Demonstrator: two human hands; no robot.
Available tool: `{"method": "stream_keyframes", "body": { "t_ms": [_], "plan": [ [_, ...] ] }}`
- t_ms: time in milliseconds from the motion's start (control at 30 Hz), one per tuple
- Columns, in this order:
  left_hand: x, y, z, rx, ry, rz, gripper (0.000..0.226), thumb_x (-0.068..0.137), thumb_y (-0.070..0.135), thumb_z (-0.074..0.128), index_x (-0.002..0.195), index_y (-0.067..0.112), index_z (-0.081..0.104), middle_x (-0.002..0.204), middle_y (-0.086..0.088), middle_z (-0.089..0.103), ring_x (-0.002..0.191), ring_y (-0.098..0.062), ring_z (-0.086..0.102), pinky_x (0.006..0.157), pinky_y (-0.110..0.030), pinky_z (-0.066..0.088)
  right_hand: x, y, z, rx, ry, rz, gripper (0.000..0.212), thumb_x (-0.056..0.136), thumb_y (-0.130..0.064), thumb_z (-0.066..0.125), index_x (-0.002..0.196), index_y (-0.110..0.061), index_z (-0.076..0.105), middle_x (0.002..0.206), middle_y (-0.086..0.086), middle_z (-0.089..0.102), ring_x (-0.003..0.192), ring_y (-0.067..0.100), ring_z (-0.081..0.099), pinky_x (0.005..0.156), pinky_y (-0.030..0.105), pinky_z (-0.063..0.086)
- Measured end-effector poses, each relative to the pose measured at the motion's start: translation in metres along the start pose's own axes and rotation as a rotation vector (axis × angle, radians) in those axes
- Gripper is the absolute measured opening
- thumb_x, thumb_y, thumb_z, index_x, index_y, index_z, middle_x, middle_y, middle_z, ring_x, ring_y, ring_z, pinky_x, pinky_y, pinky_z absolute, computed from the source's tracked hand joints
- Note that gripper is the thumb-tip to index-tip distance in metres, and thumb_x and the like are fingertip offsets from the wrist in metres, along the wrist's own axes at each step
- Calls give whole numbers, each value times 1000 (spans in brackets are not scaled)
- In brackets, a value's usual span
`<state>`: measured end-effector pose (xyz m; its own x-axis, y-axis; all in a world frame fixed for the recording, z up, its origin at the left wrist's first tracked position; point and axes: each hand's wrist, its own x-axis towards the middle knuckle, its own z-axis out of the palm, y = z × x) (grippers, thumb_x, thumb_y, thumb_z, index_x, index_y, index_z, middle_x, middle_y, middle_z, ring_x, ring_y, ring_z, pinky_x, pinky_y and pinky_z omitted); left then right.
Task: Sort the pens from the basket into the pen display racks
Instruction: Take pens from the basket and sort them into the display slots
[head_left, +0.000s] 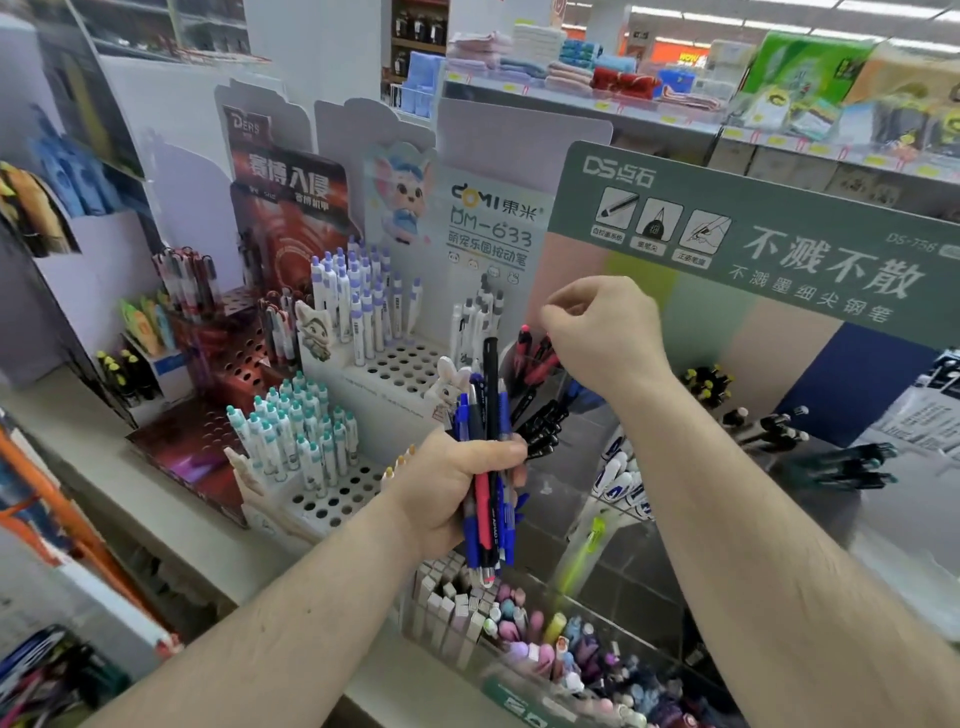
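Note:
My left hand (457, 483) is shut around a bundle of pens (485, 467) with blue, red and black barrels, held upright in front of the racks. My right hand (602, 332) hovers higher and to the right with its fingers curled. Its fingertips are right beside several red pens (530, 353) that stand in a clear rack compartment. Whether they pinch one of them is not visible. Black pens (543, 428) fill the compartment just below. A white perforated rack (400, 366) left of my hands holds purple-capped pens (358, 306) and teal-capped pens (301, 436).
A red perforated rack (234, 358) stands further left. A green sign board (779, 244) rises behind my right hand. White-and-blue pens (621, 483) and pastel pens (540, 639) fill the front compartments. A blurred dark container of pens (36, 675) sits at the lower left.

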<state>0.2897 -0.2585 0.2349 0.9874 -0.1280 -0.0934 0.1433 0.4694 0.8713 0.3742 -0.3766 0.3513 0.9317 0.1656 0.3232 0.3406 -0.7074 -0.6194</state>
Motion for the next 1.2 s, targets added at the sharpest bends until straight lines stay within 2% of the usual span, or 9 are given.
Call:
{"method": "stream_keyframes", "body": {
  "t_ms": [67, 133, 267, 467, 600, 700, 800, 933, 1200],
  "plan": [
    [-3, -4, 5, 45, -33, -1, 9, 71, 12, 68, 77, 10, 62, 63, -7, 59, 54, -17, 52, 59, -28, 48, -24, -4, 0, 193, -143, 33, 15, 88, -36, 71, 89, -22, 76, 78, -12, 71, 77, 5, 64, 69, 24, 50],
    [-4, -9, 10, 57, -52, 2, 12, 71, 10, 69, 80, 8, 61, 63, -7, 59, 55, -17, 53, 60, -29, 48, -40, 2, 5, 193, -209, 37, 23, 83, -44, 74, 86, -22, 75, 75, -11, 70, 73, 4, 64, 66, 24, 51],
    [-6, -18, 20, 26, -102, -25, 28, 70, 4, 69, 96, 4, 59, 69, -6, 56, 59, -17, 55, 59, -31, 45, -53, 18, 9, 133, -124, 47, 18, 82, -32, 75, 84, -14, 70, 76, -9, 65, 72, 8, 59, 65, 24, 48],
    [-16, -30, 31, 131, -246, -102, 11, 70, 6, 67, 68, 17, 66, 69, -6, 53, 60, -20, 51, 59, -29, 47, -55, 35, -6, 365, 141, 141, 25, 78, -23, 70, 58, -19, 58, 44, -13, 50, 50, 11, 45, 57, 27, 40],
    [-17, -37, 29, -83, -209, -132, 21, 63, 13, 75, 81, 14, 64, 68, -2, 55, 54, -15, 55, 52, -28, 49, -63, 50, -25, 611, 400, 195, 15, 81, -24, 64, 66, -24, 66, 56, -10, 62, 59, 21, 60, 64, 41, 52],
    [-15, -36, 30, -377, -99, -101, 31, 65, 6, 72, 92, 14, 58, 72, 0, 58, 51, -12, 56, 47, -27, 49, -72, 64, -29, 810, 478, 276, 14, 92, -7, 57, 93, -11, 71, 67, 2, 64, 53, 18, 61, 59, 34, 53],
    [-13, -32, 36, -452, -40, -73, 15, 74, 8, 62, 88, 13, 59, 72, 0, 58, 50, -10, 54, 47, -24, 48, -84, 69, -25, 969, 524, 375, 27, 95, 2, 51, 120, -4, 59, 85, 6, 65, 51, 11, 64, 53, 24, 53],
    [-10, -30, 40, -426, -28, -71, 6, 70, 16, 67, 66, 11, 68, 66, 1, 54, 48, -8, 52, 48, -21, 47, -98, 72, -16, 1095, 546, 473, 24, 96, 4, 50, 105, -17, 56, 90, 7, 63, 53, 13, 65, 54, 23, 54],
    [-7, -28, 40, -597, -27, -49, 6, 64, 17, 72, 68, 14, 70, 71, 5, 57, 49, -5, 53, 46, -19, 46, -103, 83, -13, 1216, 531, 628, 18, 97, 0, 51, 100, -17, 57, 91, 13, 67, 54, 13, 67, 54, 22, 55]
  ]
}}
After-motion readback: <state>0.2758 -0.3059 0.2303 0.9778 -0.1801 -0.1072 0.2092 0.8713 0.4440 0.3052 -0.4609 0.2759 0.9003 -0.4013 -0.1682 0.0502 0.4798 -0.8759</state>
